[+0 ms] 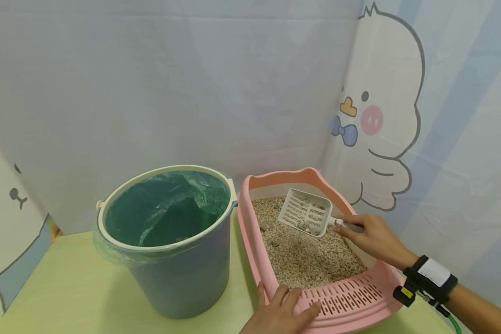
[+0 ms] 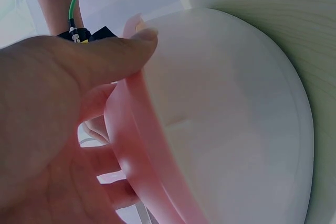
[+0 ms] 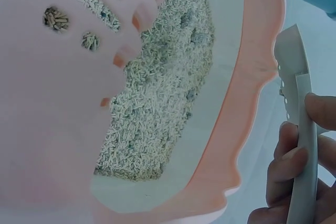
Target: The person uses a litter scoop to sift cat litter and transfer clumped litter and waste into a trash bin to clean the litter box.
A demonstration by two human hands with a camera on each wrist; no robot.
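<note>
Right hand (image 1: 373, 236) curled round the grey handle of the white scoop (image 1: 305, 212), thumb and fingers clamped on it; the right wrist view confirms fingers (image 3: 287, 161) wrapped on the handle at the right edge of the frame. Scoop sits right of centre in the head view, held above the litter (image 1: 305, 253), slotted face tilted toward me, a few grey clumps lying near its lower lip. Loose pellets appear mostly sifted out, though I cannot tell for sure.

Left hand (image 1: 281, 311) at the bottom centre of the head view, gripping the near rim of the pink litter tray (image 1: 275, 178): thumb over the edge, fingers on the slotted step. The left wrist view shows the thumb (image 2: 113, 56) pressed on the pink rim, remaining fingers curled beneath it.

Bucket (image 1: 171, 278) with green liner (image 1: 167, 206) stands left of centre, just beside the tray but not touching as far as I can see.

Notes on technique, my judgement:
- Keep the scoop level so the clumps do not slide off the open lip.
- Shake gently over the litter only; pellets falling outside would land on the pale green table (image 1: 67, 278).
- Two or three darker clumps are visible in the litter near the tray's left wall; go under them shallowly so they do not crumble.
- Keep the left hand's hold firm; the tray looks light and may skid.
</note>
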